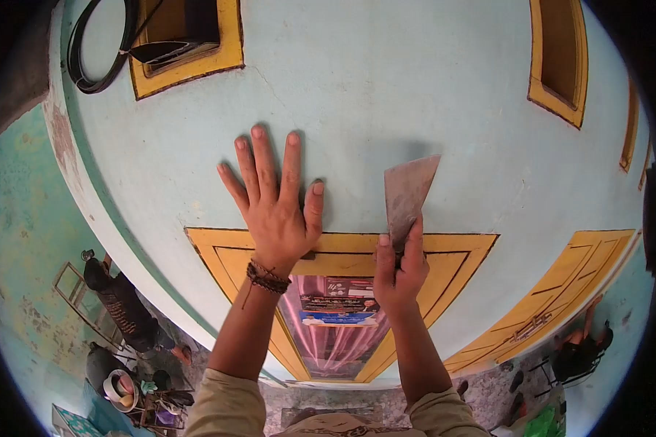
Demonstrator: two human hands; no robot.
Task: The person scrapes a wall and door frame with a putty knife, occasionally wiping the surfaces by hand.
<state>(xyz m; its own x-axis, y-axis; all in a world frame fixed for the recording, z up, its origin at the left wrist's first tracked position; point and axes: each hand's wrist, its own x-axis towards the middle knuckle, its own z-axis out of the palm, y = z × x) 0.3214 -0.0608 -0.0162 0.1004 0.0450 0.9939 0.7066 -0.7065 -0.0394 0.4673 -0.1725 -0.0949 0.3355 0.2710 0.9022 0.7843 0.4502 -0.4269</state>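
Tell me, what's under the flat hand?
The left hand lies flat, fingers spread, on the pale blue wall, just above the yellow frame. The wall right beneath the palm is covered, so its surface there cannot be seen. The right hand holds a scraper beside it.

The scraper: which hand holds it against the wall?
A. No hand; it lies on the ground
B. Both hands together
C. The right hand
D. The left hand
C: the right hand grips the scraper by its handle, while the left hand lies flat on the wall.
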